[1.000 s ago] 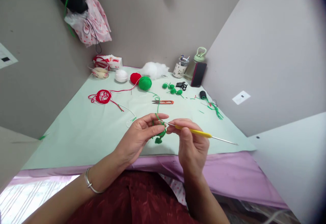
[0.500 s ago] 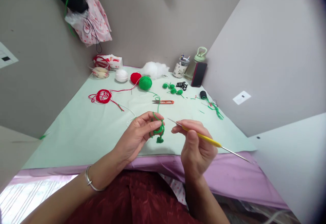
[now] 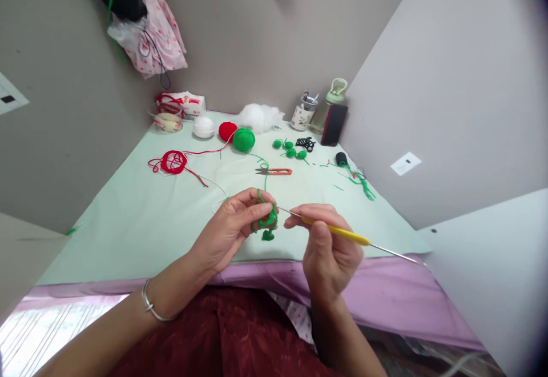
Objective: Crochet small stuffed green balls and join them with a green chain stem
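Observation:
Pinched between the thumb and fingers of my left hand [image 3: 237, 220] is a small green crochet piece [image 3: 268, 223], with a leaf-like tip hanging below. Green yarn runs from it over my index finger and back to a green yarn ball [image 3: 244, 140]. My right hand [image 3: 327, 245] grips a crochet hook [image 3: 342, 232] by its yellow handle, pen-fashion. The hook's thin metal tip points left and meets the top right edge of the green piece; whether it is inside a stitch I cannot tell. Beyond my hands lie orange thread snips [image 3: 276, 171].
Behind sit a red yarn ball [image 3: 228, 131], a white yarn ball [image 3: 203, 128], white stuffing [image 3: 259, 117], several small green crocheted pieces [image 3: 291, 152] and a black claw clip [image 3: 305, 144]. A phone [image 3: 334, 125] leans on a bottle [image 3: 324, 115]. Loose red yarn [image 3: 174, 161] lies left.
My right hand has shifted slightly left, bringing the hook's tip from a gap away to the edge of the green piece. My left hand stays nearly still.

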A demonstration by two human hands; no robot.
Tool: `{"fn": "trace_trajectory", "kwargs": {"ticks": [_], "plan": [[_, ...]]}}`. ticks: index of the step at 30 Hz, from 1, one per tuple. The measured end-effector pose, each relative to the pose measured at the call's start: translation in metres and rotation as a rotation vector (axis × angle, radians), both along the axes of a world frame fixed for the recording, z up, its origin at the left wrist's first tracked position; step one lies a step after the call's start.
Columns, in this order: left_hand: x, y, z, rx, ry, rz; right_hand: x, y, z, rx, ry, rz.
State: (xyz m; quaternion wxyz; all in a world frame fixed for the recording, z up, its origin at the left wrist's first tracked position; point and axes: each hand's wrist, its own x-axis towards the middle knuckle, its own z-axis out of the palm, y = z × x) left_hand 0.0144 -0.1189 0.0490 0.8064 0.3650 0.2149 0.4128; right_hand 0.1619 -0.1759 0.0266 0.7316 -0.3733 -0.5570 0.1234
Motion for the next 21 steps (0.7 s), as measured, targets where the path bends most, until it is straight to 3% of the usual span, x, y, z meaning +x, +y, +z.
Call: {"fn": "trace_trajectory", "kwargs": {"ticks": [21], "plan": [[0.0011,-0.0018,0.0005,0.013,0.039,0.011,0.0005,-0.0011,-0.0006,-0.043,-0.025,0.006]]}}
